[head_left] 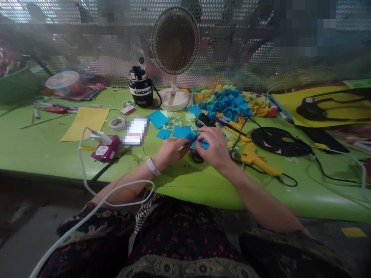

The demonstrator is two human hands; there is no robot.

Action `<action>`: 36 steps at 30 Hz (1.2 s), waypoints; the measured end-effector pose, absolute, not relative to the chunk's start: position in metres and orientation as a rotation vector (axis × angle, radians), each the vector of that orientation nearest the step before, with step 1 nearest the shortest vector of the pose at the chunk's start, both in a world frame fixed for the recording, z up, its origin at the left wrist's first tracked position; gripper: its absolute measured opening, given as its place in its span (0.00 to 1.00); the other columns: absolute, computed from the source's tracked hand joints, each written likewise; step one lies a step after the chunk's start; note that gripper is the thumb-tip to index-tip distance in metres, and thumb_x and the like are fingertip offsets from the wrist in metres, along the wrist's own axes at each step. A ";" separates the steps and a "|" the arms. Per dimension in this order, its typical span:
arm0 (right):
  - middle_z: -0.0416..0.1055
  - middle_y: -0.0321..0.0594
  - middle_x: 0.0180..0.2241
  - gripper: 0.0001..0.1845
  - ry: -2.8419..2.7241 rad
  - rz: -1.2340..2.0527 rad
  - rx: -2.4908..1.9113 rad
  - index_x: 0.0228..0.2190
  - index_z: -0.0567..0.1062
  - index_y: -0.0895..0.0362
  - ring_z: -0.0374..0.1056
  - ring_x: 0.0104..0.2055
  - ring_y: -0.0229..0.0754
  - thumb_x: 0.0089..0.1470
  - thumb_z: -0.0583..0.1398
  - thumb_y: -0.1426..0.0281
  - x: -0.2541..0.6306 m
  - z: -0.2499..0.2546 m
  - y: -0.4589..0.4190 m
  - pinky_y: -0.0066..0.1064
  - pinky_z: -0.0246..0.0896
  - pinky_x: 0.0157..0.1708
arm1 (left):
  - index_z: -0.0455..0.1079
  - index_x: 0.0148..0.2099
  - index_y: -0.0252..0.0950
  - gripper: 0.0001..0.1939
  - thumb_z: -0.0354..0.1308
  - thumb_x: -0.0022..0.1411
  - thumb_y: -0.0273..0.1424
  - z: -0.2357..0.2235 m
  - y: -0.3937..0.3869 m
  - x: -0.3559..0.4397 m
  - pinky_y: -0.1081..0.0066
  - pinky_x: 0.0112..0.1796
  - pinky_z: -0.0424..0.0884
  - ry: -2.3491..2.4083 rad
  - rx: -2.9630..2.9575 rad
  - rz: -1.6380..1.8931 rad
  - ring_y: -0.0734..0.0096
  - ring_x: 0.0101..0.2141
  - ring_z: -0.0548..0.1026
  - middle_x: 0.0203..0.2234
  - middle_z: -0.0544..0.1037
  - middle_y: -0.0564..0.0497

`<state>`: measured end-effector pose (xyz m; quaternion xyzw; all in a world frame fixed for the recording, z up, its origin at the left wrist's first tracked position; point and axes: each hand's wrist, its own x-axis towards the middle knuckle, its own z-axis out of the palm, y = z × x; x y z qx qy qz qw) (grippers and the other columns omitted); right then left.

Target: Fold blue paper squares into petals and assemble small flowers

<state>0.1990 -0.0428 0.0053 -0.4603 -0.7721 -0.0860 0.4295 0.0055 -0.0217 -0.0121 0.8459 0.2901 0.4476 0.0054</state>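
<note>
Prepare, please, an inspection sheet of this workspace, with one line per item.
Surface: green table, strewn with paper scraps.
Job's things: blue paper in hand, exact shape unclear; blue paper squares lying flat; blue and yellow paper heap farther back.
Clutter: tape roll, phone, yellow glue gun, black bottle.
Hands: left hand and right hand pinch the blue paper.
Cables: white cable looped near the table's front edge; black cord looped beside the glue gun.
Surroundings: desk fan, perforated screen behind.

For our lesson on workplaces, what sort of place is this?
Probably a paper-craft workspace: the green table holds a yellow glue gun, a heap of blue paper pieces and scattered paper scraps.
</note>
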 end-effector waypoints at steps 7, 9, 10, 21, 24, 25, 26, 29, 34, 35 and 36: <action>0.78 0.46 0.45 0.03 -1.914 -0.208 -1.115 0.31 0.72 0.52 0.72 0.51 0.53 0.56 0.61 0.66 0.200 0.008 -0.044 0.55 0.55 0.62 | 0.74 0.36 0.35 0.08 0.58 0.68 0.32 -0.012 -0.022 0.007 0.77 0.25 0.67 0.903 2.477 1.423 0.75 0.25 0.77 0.27 0.81 0.50; 0.77 0.47 0.46 0.03 -1.889 -0.209 -1.101 0.33 0.72 0.52 0.72 0.51 0.53 0.56 0.61 0.67 0.202 0.010 -0.044 0.54 0.54 0.63 | 0.73 0.35 0.35 0.07 0.60 0.67 0.32 -0.012 -0.021 0.007 0.78 0.25 0.68 0.905 2.363 1.432 0.76 0.24 0.77 0.26 0.81 0.51; 0.77 0.47 0.46 0.02 -1.874 -0.206 -1.102 0.34 0.73 0.52 0.72 0.51 0.52 0.56 0.60 0.67 0.203 0.010 -0.044 0.54 0.55 0.62 | 0.73 0.36 0.35 0.07 0.61 0.66 0.32 -0.012 -0.020 0.008 0.78 0.25 0.69 0.908 2.310 1.426 0.76 0.24 0.77 0.26 0.81 0.51; 0.77 0.46 0.43 0.04 -1.904 -0.217 -1.087 0.34 0.74 0.52 0.73 0.49 0.51 0.58 0.59 0.69 0.205 0.007 -0.036 0.50 0.64 0.54 | 0.75 0.40 0.35 0.05 0.62 0.66 0.31 -0.016 -0.011 0.007 0.75 0.30 0.74 0.920 2.316 1.534 0.73 0.28 0.80 0.29 0.82 0.50; 0.78 0.45 0.44 0.05 -1.921 -0.206 -1.105 0.33 0.75 0.52 0.73 0.49 0.51 0.59 0.58 0.69 0.204 0.007 -0.036 0.52 0.63 0.57 | 0.76 0.41 0.35 0.06 0.60 0.67 0.32 -0.018 -0.008 0.005 0.75 0.32 0.75 0.950 2.389 1.521 0.72 0.31 0.81 0.31 0.83 0.49; 0.78 0.46 0.44 0.05 -1.925 -0.197 -1.108 0.33 0.76 0.52 0.73 0.49 0.51 0.60 0.59 0.69 0.204 0.008 -0.036 0.53 0.62 0.58 | 0.76 0.42 0.35 0.07 0.60 0.67 0.32 -0.019 -0.007 0.004 0.75 0.33 0.75 0.952 2.410 1.512 0.72 0.32 0.81 0.32 0.83 0.48; 0.78 0.46 0.44 0.05 -1.929 -0.192 -1.111 0.33 0.76 0.52 0.73 0.49 0.51 0.60 0.59 0.69 0.204 0.008 -0.036 0.54 0.61 0.58 | 0.76 0.43 0.35 0.07 0.60 0.67 0.32 -0.019 -0.006 0.003 0.74 0.34 0.76 0.953 2.429 1.501 0.71 0.33 0.82 0.33 0.84 0.48; 0.78 0.45 0.44 0.06 -1.937 -0.217 -1.119 0.33 0.77 0.51 0.73 0.49 0.51 0.60 0.59 0.69 0.204 0.007 -0.035 0.54 0.62 0.58 | 0.77 0.45 0.36 0.08 0.59 0.67 0.30 -0.021 -0.004 0.000 0.73 0.36 0.77 0.965 2.461 1.451 0.70 0.36 0.83 0.36 0.84 0.46; 0.78 0.45 0.44 0.06 -1.946 -0.290 -1.055 0.33 0.78 0.52 0.73 0.48 0.50 0.60 0.60 0.70 0.206 0.004 -0.031 0.51 0.65 0.55 | 0.78 0.47 0.35 0.10 0.59 0.65 0.27 -0.023 0.001 -0.002 0.68 0.41 0.80 0.881 2.445 1.469 0.66 0.39 0.83 0.40 0.84 0.43; 0.78 0.46 0.44 0.06 -1.945 -0.292 -1.038 0.33 0.79 0.52 0.73 0.48 0.50 0.60 0.60 0.69 0.206 0.003 -0.030 0.51 0.66 0.54 | 0.78 0.47 0.35 0.10 0.59 0.65 0.27 -0.023 0.001 -0.002 0.68 0.41 0.80 0.869 2.433 1.485 0.66 0.39 0.83 0.40 0.84 0.43; 0.78 0.47 0.44 0.07 -1.945 -0.293 -1.027 0.33 0.79 0.52 0.73 0.48 0.51 0.60 0.60 0.69 0.206 0.003 -0.030 0.51 0.67 0.53 | 0.78 0.47 0.34 0.10 0.59 0.65 0.27 -0.023 0.002 -0.001 0.68 0.41 0.80 0.859 2.419 1.501 0.66 0.38 0.83 0.39 0.84 0.43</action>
